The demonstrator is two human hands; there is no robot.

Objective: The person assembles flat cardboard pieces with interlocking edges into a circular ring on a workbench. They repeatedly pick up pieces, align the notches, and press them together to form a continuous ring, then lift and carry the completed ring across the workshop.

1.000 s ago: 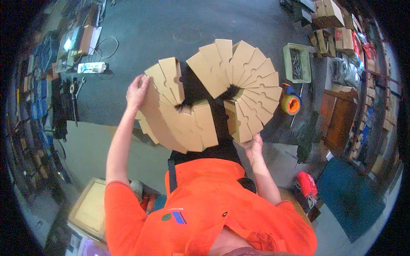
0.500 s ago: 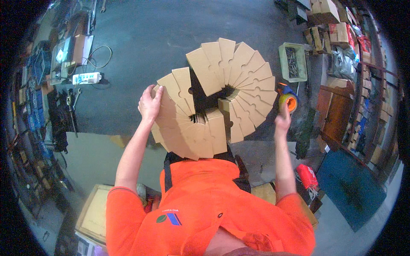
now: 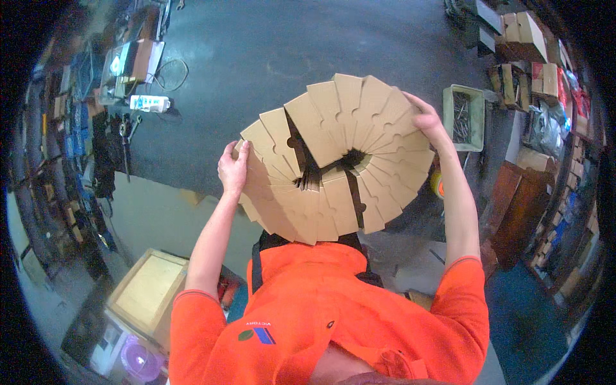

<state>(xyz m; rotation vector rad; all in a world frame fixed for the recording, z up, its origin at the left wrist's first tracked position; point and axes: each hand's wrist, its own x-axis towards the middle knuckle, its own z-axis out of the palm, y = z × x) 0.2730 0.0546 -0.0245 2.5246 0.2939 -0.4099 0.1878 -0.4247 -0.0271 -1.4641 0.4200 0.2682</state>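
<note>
Several flat brown cardboard boxes, each with a notch, lie fanned in two curved stacks. The left stack (image 3: 282,199) reaches over the table's near edge in front of me; the right stack (image 3: 378,128) curves beyond it, a dark gap between them. My left hand (image 3: 233,168) grips the left stack's outer edge, thumb on top and fingers partly hidden. At the upper right, my right hand (image 3: 426,120) is closed around the right stack's outer edge. An orange-cored tape roll (image 3: 438,185) sits on the table, partly hidden by the right stack and my forearm.
A pale bin of metal parts (image 3: 464,119) stands on the dark table (image 3: 256,51) at right. Brown boxes (image 3: 523,35) are farther right. At left are a white power strip (image 3: 149,104), a cable and wrenches (image 3: 128,138). A wooden-framed box (image 3: 149,289) stands lower left.
My right hand has let go of the tape roll and moved up onto the right stack. Both stacks now sit closer together; my left hand stays on the left one.
</note>
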